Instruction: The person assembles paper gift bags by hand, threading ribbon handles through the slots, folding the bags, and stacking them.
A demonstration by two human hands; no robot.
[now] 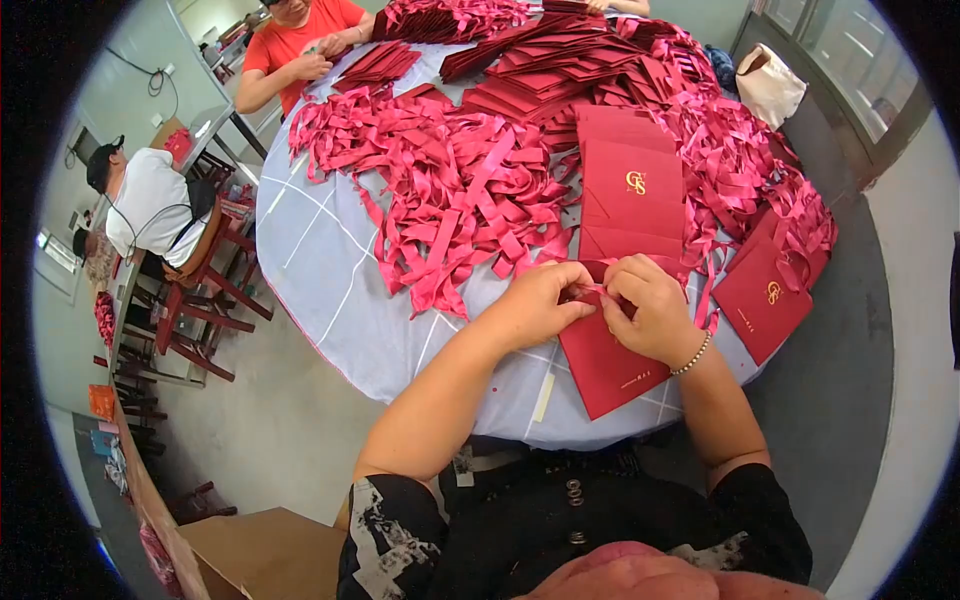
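In front of me a dark red paper gift bag [612,372] lies tilted on the table near its front edge. My left hand [538,303] pinches a pink-red ribbon [594,289] at the bag's top edge, thumb and forefinger together. Close beside it, my right hand [650,312], with a beaded bracelet at the wrist, has its fingertips closed on the same ribbon. The exact threading between the fingertips is hidden. Just beyond the hands lies an overlapping row of flat red bags [632,185] with a gold emblem.
Loose ribbons [450,190] heap across the table's middle. Bags with ribbon handles [765,295] pile up at right, and flat bags [540,65] stack at the back. A person in red [290,50] works across the round table [330,290]; another sits on a stool [200,300] at left.
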